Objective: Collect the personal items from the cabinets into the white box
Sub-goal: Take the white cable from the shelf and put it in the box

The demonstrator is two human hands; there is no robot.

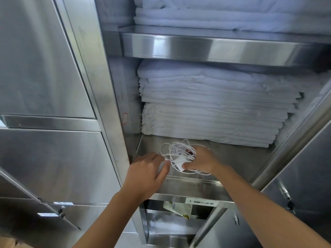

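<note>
- Right hand [200, 160]: fingers and thumb are curled round a tangled white cable [176, 147]; a white plug [179, 162] is pinched against the bundle by the thumb.
- White cable: held in loose loops just above the shelf floor [232, 158], near its front edge and left of its middle; several loops hang clear of the hand on the far side and below the wrist.
- Left hand [148, 169]: laid palm down at the front left corner of the same shelf floor, fingers bent, fingertips just beside the cable loops. Something pale is glimpsed under the fingers; whether anything is gripped cannot be told.
- Folded white linen [206, 111]: stacked high along the back edge of the shelf floor, behind the cable.
- Upper shelf [197, 49]: a steel ledge is seen above the stack, and more folded white cloth [215, 17] is carried on it.
- Label [200, 201]: a white strip with printed characters is fixed to the shelf's front edge.
- Yellowish packet [177, 208]: lodged in the compartment below the label, partly hidden.
- Open steel door [304, 194]: swung out at the right, a lock [290, 204] fitted on it.
- Closed steel doors [44, 68]: ranged to the left of the open compartment.
</note>
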